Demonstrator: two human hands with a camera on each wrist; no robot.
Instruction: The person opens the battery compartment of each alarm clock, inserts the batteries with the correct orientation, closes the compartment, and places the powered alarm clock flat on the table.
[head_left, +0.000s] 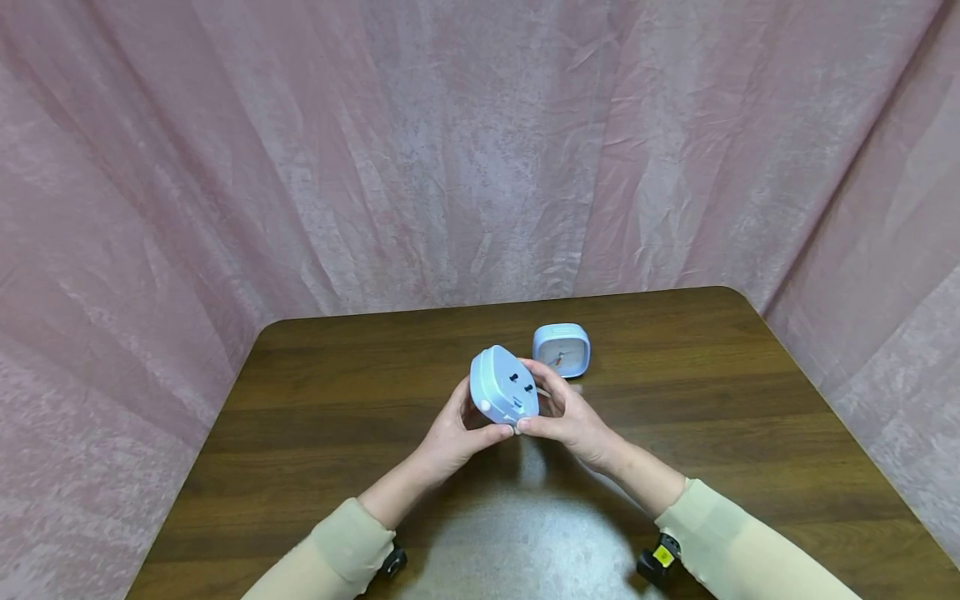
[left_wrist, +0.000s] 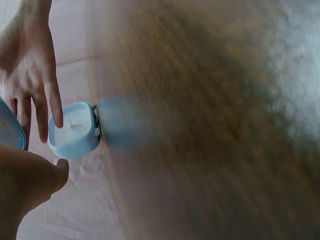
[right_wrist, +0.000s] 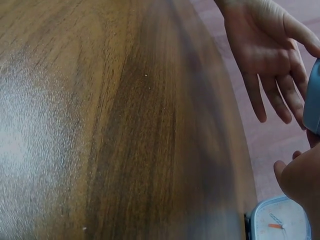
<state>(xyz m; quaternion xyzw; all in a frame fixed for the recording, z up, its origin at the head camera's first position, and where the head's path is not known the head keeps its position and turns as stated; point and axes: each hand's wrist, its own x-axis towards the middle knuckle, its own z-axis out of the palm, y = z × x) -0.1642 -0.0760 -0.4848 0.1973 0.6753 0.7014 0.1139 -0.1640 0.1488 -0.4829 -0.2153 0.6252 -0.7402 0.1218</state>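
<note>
Between both hands a light blue alarm clock (head_left: 504,386) is lifted above the table and tilted, its back with small dark knobs turned towards the head camera. My left hand (head_left: 448,431) grips its left side, thumb at the lower edge. On the other side my right hand (head_left: 567,414) holds it, thumb at the lower corner and fingers behind. The thumbs nearly meet below it. Only an edge of this held clock (left_wrist: 10,129) shows in the left wrist view. A second light blue clock (head_left: 562,350) stands upright just behind the right hand, its white dial facing forward.
The brown wood-grain table (head_left: 337,375) has rounded far corners and a glossy reflection near the front. Pink curtains (head_left: 480,150) hang behind it and at both sides. A dark wrist device with a yellow patch (head_left: 663,556) sits below the right sleeve.
</note>
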